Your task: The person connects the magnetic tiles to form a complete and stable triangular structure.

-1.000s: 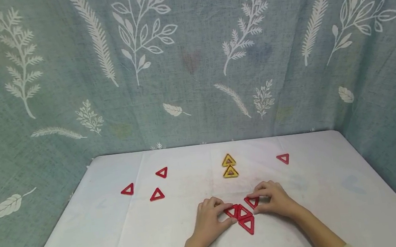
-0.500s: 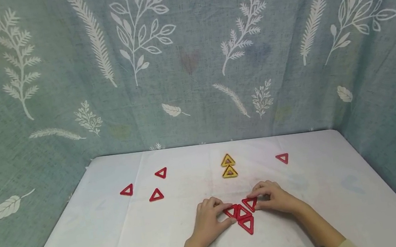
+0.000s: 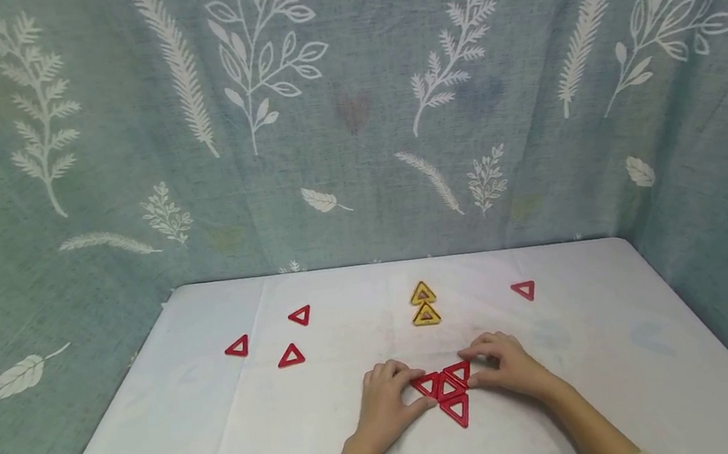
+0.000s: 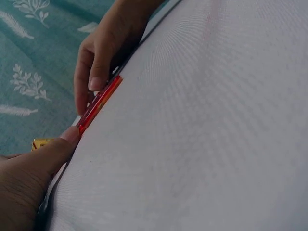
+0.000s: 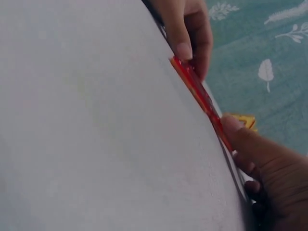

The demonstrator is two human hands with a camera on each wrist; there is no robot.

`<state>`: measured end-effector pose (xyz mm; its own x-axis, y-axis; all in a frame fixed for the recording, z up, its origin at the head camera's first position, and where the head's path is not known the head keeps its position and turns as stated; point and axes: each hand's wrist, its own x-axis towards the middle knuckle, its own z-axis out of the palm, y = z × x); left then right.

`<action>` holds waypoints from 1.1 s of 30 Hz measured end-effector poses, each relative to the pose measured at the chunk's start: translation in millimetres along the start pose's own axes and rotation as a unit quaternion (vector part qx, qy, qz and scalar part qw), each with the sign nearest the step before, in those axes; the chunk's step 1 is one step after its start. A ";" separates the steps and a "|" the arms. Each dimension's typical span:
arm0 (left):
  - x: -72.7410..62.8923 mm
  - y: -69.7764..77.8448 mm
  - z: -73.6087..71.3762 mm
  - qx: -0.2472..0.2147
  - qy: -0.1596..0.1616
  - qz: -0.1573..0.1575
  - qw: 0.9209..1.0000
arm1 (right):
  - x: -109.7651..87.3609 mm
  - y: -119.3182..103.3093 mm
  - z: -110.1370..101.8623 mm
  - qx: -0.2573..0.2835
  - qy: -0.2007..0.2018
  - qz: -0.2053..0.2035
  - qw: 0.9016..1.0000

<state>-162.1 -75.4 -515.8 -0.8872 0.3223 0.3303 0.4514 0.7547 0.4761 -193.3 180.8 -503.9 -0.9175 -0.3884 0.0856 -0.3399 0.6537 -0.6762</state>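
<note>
In the head view, several red triangle tiles lie edge to edge near the middle of the table. My left hand [image 3: 386, 404] holds the left red triangle tile [image 3: 427, 384] between thumb and fingers. On the other side, my right hand [image 3: 507, 368] has its index finger and thumb around the right red triangle tile [image 3: 458, 374]. Between these two sits the middle red triangle tile [image 3: 450, 387], and below it the lower red triangle tile [image 3: 457, 410] points toward me. Both wrist views show the red tiles [image 4: 98, 104] edge-on, with a thumb [image 5: 232, 124] at the rim.
Two yellow triangle pieces [image 3: 424, 304] stand in line farther back. Loose red triangles lie at the left, one of them [image 3: 291, 355] nearer the hands, and another red triangle [image 3: 524, 290] is at the back right. A leaf-print curtain [image 3: 349, 107] hangs behind the white table [image 3: 159, 449].
My right hand has brought its red triangle left against the middle one, closing the gap between them. The left hand has stayed at the left tile.
</note>
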 end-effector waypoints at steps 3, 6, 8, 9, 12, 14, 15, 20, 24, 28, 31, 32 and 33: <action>-0.2 1.0 0.3 0.004 0.019 -0.020 1.000 | -3.6 -3.9 5.3 -0.002 0.042 0.027 0.999; -0.1 3.3 0.1 0.004 0.032 -0.040 0.999 | -8.6 -7.0 9.9 -0.013 0.092 0.033 0.995; -0.1 4.3 -0.1 0.004 0.035 -0.052 0.998 | -12.1 -8.1 13.4 -0.032 0.125 0.024 0.991; -0.2 4.8 -0.2 0.002 0.035 -0.057 0.998 | -13.7 -8.7 15.0 -0.040 0.139 0.019 0.989; 0.2 4.8 0.4 0.003 0.036 -0.063 0.997 | -17.3 -9.4 19.9 -0.061 0.171 0.005 0.983; 0.5 4.3 1.1 0.008 0.042 -0.063 0.997 | -18.9 -10.1 22.6 -0.064 0.185 -0.001 0.981; 0.6 3.8 1.7 0.015 0.046 -0.063 0.997 | -19.4 -10.4 23.9 -0.067 0.192 -0.003 0.979; 0.2 1.9 3.1 0.044 0.064 -0.066 0.995 | -20.0 -11.9 29.6 -0.085 0.222 -0.022 0.971; -0.4 2.1 1.6 0.038 0.061 -0.067 0.995 | -19.6 -13.2 32.7 -0.097 0.235 -0.034 0.967; 0.0 3.2 0.8 0.026 0.051 -0.073 0.996 | -20.0 -14.5 33.5 -0.092 0.231 -0.021 0.968; 0.8 4.6 1.1 0.015 0.046 -0.078 0.996 | -20.4 -15.5 32.5 -0.085 0.229 -0.010 0.970; 1.1 4.9 1.2 0.012 0.046 -0.078 0.996 | -20.6 -16.1 32.0 -0.078 0.227 -0.005 0.971; 1.4 5.3 1.1 0.011 0.045 -0.078 0.996 | -20.6 -16.7 31.5 -0.068 0.226 -0.003 0.972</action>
<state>-161.0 -70.3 -513.7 -0.9338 0.1474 0.3260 0.3050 0.8041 0.5102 -162.2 157.5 -517.4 -0.9019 -0.0871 0.4231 -0.3412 0.7444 -0.5740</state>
